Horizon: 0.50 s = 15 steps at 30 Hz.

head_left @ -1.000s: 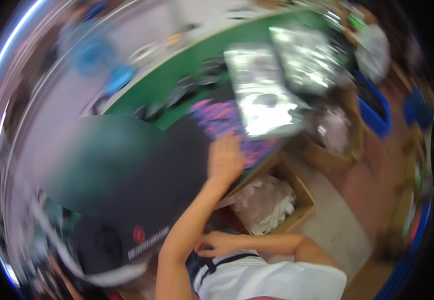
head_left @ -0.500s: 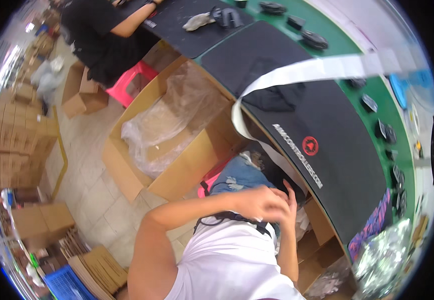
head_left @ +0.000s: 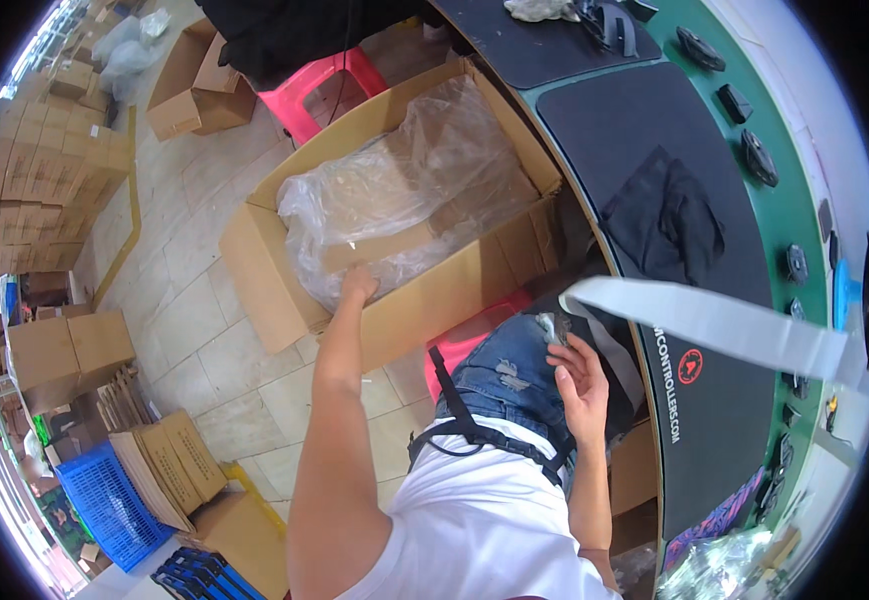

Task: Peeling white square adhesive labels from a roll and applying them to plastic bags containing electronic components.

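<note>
My left hand (head_left: pixel 357 287) reaches over the near wall of a large cardboard box (head_left: pixel 434 300). It touches the clear plastic bag (head_left: pixel 354 200) that lines the box; its fingertips are hard to make out, so I cannot tell what they hold. Above my lap, my right hand (head_left: pixel 582 390) is open, thumb and fingers apart. Just beyond its fingertips a small shiny clear piece (head_left: pixel 552 326) lies on my jeans; I cannot make out its kind. A long white paper strip (head_left: pixel 694 305) loops from the right across the table edge and hangs beside my right hand.
Black mats cover the green table (head_left: pixel 669 45); a dark cloth (head_left: pixel 666 215) lies on one. Several black parts line the far side. Pink stools (head_left: pixel 319 90) stand by the box. Stacked cartons (head_left: pixel 29 180) and a blue crate (head_left: pixel 114 500) are at left.
My left hand has left my right hand and moved left to the cardboard box. My right hand has opened above my lap. The view has shifted, and the white strip hangs differently.
</note>
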Motion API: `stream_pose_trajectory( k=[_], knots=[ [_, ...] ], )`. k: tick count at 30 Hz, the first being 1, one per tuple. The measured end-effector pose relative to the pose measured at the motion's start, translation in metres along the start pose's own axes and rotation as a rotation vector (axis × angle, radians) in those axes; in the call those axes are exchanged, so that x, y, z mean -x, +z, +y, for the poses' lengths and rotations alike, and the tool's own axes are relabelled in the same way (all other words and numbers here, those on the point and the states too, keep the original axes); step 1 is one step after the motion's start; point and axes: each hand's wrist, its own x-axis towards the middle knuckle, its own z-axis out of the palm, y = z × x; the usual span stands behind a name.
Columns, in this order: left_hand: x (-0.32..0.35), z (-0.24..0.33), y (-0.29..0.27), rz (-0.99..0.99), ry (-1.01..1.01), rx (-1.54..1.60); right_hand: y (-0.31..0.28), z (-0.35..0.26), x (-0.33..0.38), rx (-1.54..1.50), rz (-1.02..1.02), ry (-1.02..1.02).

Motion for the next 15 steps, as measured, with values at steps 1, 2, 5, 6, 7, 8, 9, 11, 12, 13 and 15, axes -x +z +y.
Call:
stream_pose_trajectory(
  k=[1, 2, 5, 6, 7, 8, 9, 11, 12, 13, 15],
  knots=[
    [-0.005, -0.008, 0.015, 0.043, -0.072, -0.013, 0.002, 0.002, 0.0, 0.01, 0.006, 0.011],
    [-0.013, -0.014, 0.022, 0.024, -0.072, -0.004, 0.003, 0.003, 0.003, 0.036, -0.001, 0.044],
    [-0.044, -0.091, 0.029, -0.288, -0.266, -0.098, -0.001, 0.026, 0.009, 0.037, -0.009, 0.053],
    [-0.052, -0.125, 0.034, -0.096, -0.407, -0.015, -0.017, 0.064, 0.018, 0.25, 0.017, -0.047],
    [-0.064, -0.12, 0.041, -0.105, -0.375, -0.004, -0.032, 0.098, 0.025, 0.501, 0.087, -0.135],
    [-0.066, -0.121, 0.053, -0.079, -0.385, 0.068, -0.034, 0.106, 0.029, 0.462, 0.109, -0.134],
    [-0.062, -0.123, 0.055, -0.041, -0.409, 0.14, -0.027, 0.084, 0.022, -0.151, 0.106, 0.17],
    [-0.066, -0.124, 0.041, -0.031, -0.467, 0.216, -0.016, 0.065, 0.023, 0.106, 0.129, 0.048],
    [-0.052, -0.126, 0.044, -0.031, -0.518, 0.291, -0.015, 0.065, 0.024, 0.109, 0.153, 0.046],
    [-0.045, -0.129, 0.037, -0.023, -0.572, 0.363, -0.013, 0.066, 0.024, 0.136, 0.142, 0.054],
    [-0.043, -0.121, 0.024, -0.001, -0.68, 0.509, -0.008, 0.07, 0.022, 0.184, 0.116, 0.062]
  ],
)
